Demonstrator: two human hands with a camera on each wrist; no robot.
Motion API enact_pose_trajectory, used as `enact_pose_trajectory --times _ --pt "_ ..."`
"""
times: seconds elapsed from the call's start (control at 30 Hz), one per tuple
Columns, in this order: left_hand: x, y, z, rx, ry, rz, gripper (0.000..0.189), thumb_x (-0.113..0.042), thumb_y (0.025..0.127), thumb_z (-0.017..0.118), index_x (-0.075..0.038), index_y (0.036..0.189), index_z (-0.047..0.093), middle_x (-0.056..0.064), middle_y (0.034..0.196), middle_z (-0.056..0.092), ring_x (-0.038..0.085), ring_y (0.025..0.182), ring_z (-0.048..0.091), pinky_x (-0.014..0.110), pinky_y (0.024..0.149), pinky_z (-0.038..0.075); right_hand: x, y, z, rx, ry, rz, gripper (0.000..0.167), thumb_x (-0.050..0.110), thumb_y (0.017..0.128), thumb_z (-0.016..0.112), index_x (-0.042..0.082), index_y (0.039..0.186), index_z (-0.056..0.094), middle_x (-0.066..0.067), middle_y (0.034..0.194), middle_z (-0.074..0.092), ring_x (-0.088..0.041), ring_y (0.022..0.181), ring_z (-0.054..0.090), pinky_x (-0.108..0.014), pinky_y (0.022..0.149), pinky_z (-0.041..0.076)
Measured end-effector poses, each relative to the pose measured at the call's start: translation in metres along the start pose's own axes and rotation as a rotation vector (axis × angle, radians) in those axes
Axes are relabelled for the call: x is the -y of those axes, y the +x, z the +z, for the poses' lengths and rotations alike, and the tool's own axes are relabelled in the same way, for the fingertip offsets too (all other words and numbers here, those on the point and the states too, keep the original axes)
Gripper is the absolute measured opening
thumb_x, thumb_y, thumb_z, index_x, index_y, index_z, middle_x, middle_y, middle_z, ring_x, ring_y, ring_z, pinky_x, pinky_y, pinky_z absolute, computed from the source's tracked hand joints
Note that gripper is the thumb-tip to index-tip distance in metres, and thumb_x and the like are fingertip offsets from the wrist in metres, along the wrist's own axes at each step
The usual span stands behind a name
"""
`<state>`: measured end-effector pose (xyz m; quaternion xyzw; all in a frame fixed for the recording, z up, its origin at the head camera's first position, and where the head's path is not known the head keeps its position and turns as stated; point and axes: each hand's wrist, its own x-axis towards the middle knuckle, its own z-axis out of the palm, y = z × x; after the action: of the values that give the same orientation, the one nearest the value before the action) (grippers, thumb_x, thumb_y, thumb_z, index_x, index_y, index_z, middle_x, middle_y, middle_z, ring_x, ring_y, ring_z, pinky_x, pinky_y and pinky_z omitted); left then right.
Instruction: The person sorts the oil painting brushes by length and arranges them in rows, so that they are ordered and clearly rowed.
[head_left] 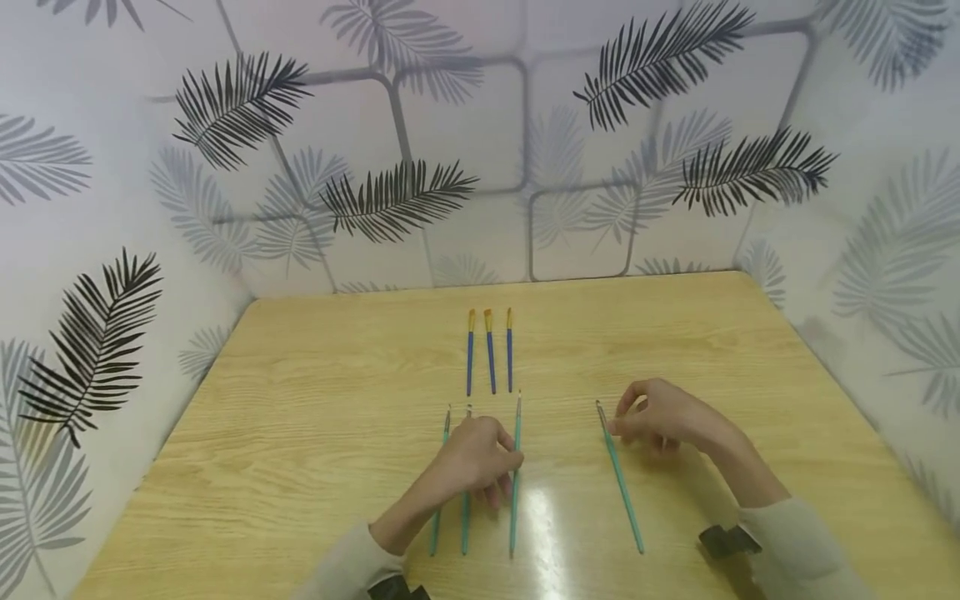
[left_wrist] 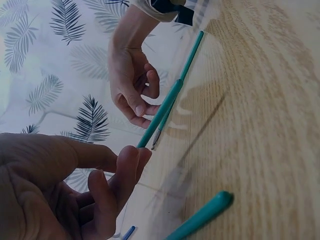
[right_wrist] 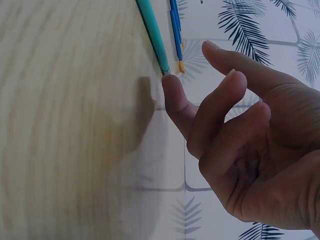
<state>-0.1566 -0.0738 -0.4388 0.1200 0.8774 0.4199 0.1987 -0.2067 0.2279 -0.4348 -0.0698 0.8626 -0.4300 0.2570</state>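
My left hand [head_left: 480, 458] pinches a teal-handled paintbrush [head_left: 515, 500] between thumb and fingers. In the left wrist view the pinched brush [left_wrist: 162, 112] slants over the wood, its shadow apart from it. Two more teal paintbrushes, one left [head_left: 435, 533] and one nearer [head_left: 465, 529], lie partly hidden under the left hand and wrist. My right hand [head_left: 660, 417] is beside the upper end of another teal paintbrush [head_left: 622, 483], which lies tilted on the table. In the right wrist view, a fingertip [right_wrist: 174, 87] is right at that brush's ferrule, with the fingers loosely bent and gripping nothing.
Three blue paintbrushes with yellowish bristles, left [head_left: 470, 354], middle [head_left: 491, 362] and right [head_left: 509, 358], lie in a row farther back on the wooden table [head_left: 337, 350]. A leaf-patterned wall covering [head_left: 480, 133] borders the back and sides.
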Motion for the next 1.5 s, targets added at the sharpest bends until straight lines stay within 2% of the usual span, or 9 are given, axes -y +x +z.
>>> enact_pose_trajectory --times 0.1,0.3,0.5,0.63,0.97,1.23,1.5 --pt "0.001 -0.003 0.001 0.0 -0.007 0.001 0.025 -0.008 0.092 0.062 0.01 0.108 0.068 0.005 0.057 0.069 0.018 0.041 0.065 0.029 0.042 0.054 -0.005 -0.002 0.004 0.008 0.003 -0.004 0.044 0.031 0.089 0.075 0.001 0.114 0.056 -0.008 0.088 0.075 -0.013 0.045 0.052 -0.024 0.043 0.038" --pt "0.002 -0.007 -0.001 0.01 -0.052 0.014 0.032 -0.006 0.091 0.062 0.015 0.115 0.063 0.008 0.059 0.069 0.019 0.042 0.065 0.031 0.044 0.055 -0.011 -0.006 0.008 -0.002 0.001 -0.014 0.046 0.031 0.088 0.076 -0.001 0.115 0.057 -0.009 0.086 0.076 -0.016 0.046 0.061 -0.02 0.041 0.037" --pt "0.005 -0.006 -0.003 0.012 -0.041 0.041 0.032 -0.007 0.091 0.062 0.015 0.115 0.063 0.006 0.059 0.069 0.02 0.043 0.066 0.03 0.044 0.055 -0.003 -0.009 0.011 -0.019 -0.044 -0.012 0.044 0.028 0.086 0.077 -0.001 0.113 0.058 -0.008 0.081 0.074 -0.017 0.046 0.062 -0.02 0.042 0.04" --pt "0.006 -0.007 -0.005 0.023 -0.051 0.036 0.033 -0.007 0.092 0.061 0.015 0.117 0.061 0.007 0.06 0.069 0.021 0.044 0.067 0.03 0.045 0.056 0.001 -0.011 0.016 -0.014 -0.066 -0.035 0.044 0.025 0.085 0.077 -0.004 0.112 0.057 -0.009 0.078 0.073 -0.015 0.042 0.06 -0.021 0.041 0.042" --pt "0.005 -0.008 -0.006 0.009 -0.055 -0.044 0.03 -0.007 0.091 0.063 0.013 0.113 0.063 0.01 0.061 0.07 0.025 0.046 0.068 0.032 0.046 0.056 0.001 -0.012 0.024 -0.046 -0.115 -0.017 0.039 0.021 0.079 0.083 0.0 0.1 0.057 -0.009 0.069 0.068 -0.013 0.039 0.058 -0.025 0.04 0.05" --pt "0.005 -0.011 -0.005 0.019 -0.088 -0.032 0.026 -0.007 0.091 0.063 0.011 0.11 0.064 0.011 0.061 0.069 0.023 0.044 0.067 0.03 0.044 0.056 0.004 -0.012 0.031 -0.067 -0.15 0.003 0.03 0.017 0.08 0.082 0.003 0.092 0.059 -0.008 0.067 0.067 -0.015 0.04 0.06 -0.029 0.041 0.052" --pt "0.006 -0.01 -0.005 0.014 -0.077 -0.017 0.025 -0.006 0.09 0.062 0.011 0.108 0.065 0.01 0.059 0.069 0.024 0.044 0.067 0.03 0.044 0.055 0.004 -0.014 0.032 -0.061 -0.175 -0.063 0.016 0.011 0.082 0.076 0.003 0.078 0.063 -0.007 0.059 0.066 -0.014 0.039 0.06 -0.031 0.042 0.054"
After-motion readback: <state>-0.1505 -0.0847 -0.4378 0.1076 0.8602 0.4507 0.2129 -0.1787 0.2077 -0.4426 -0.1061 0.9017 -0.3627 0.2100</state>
